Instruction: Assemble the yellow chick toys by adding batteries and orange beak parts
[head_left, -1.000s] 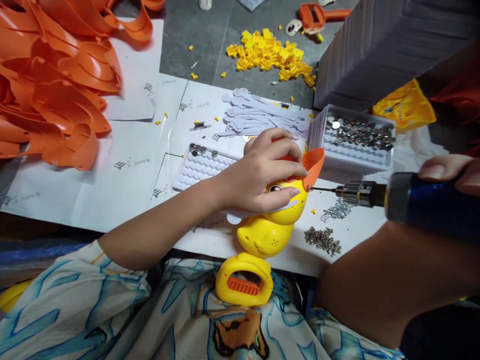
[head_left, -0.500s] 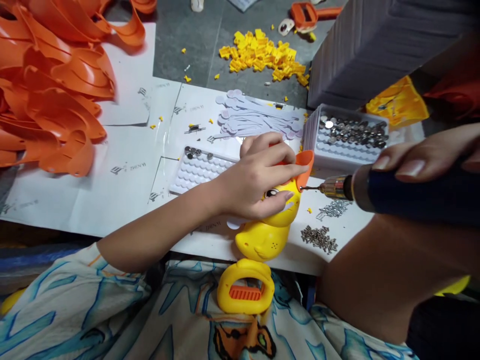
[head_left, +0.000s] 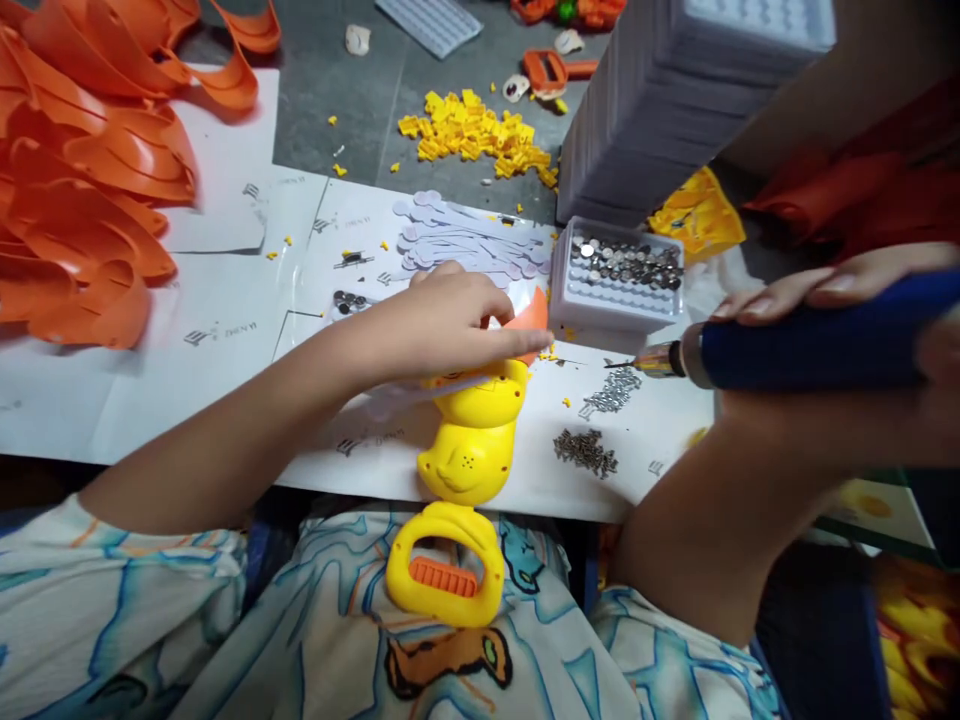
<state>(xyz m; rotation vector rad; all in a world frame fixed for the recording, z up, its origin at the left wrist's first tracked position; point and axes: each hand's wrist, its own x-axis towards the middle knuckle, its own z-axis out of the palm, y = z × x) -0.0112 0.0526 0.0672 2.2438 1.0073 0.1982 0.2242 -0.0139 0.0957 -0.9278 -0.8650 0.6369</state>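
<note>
A yellow toy duck lies at the table's near edge. Its ring-shaped handle, with an orange ribbed insert, reaches over my clothes. My left hand is closed over the top of the duck's head, its index finger lying along an orange piece there. Below that hand a pale strip sticks out, blurred. My right hand grips a blue electric screwdriver. Its bit points left and stands apart from the duck, over the silver screws.
Darker screws lie nearby. Behind are a white tray of metal discs, a tall tray stack, white strips and small yellow parts. Orange curved pieces cover the left side.
The screwdriver bit has come away from the duck's head, leaving a gap to the right. My left hand has shifted over the head, and the whole view has moved.
</note>
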